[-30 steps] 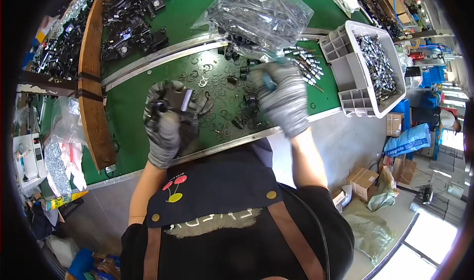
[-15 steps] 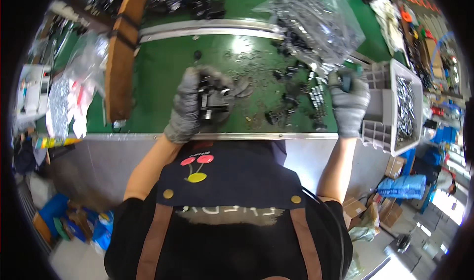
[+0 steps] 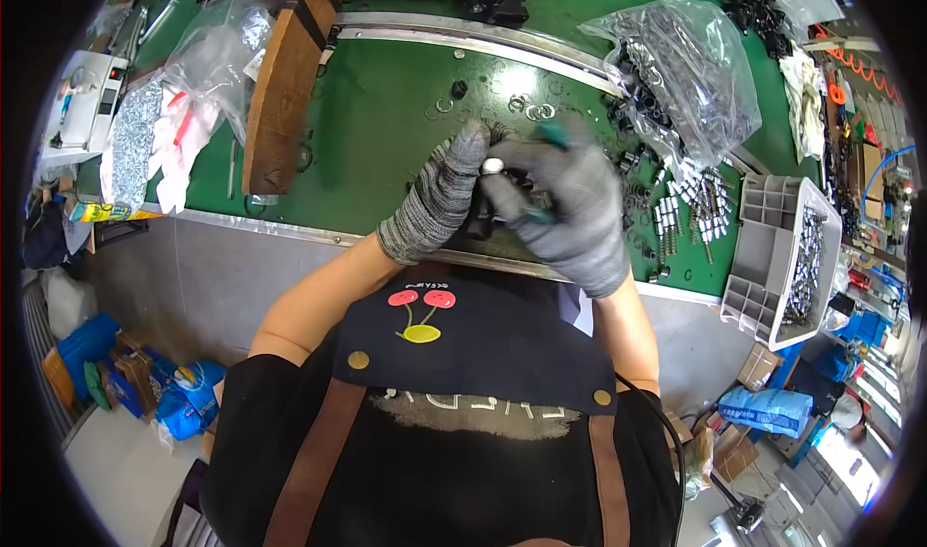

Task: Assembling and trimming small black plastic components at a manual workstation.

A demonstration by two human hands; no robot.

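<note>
In a grey knitted glove, my left hand (image 3: pixel 439 195) is closed around a dark metal part (image 3: pixel 480 221) just above the bench's near edge. My right hand (image 3: pixel 584 214), gloved too and smeared by motion, meets it from the right with fingers curled over the part. Something green (image 3: pixel 552 134) shows at the right fingers; its kind is too blurred to tell. Between the hands gleams a round silvery end (image 3: pixel 492 166). Most of the dark part is hidden by the gloves. Beyond them, metal rings (image 3: pixel 539 112) and a small black cap (image 3: pixel 459 89) lie on the green bench.
Silvery pins with springs (image 3: pixel 676 214) and small black pieces lie right of my hands. Behind them is a clear plastic bag (image 3: pixel 686 74) of dark parts. A grey bin (image 3: pixel 758 257) stands at the right edge. To the left, a wooden beam (image 3: pixel 280 112) crosses the bench.
My right hand has come left from beside the grey bin to my left hand, bringing the green thing. My left hand keeps its hold on the dark part. The view has shifted.
</note>
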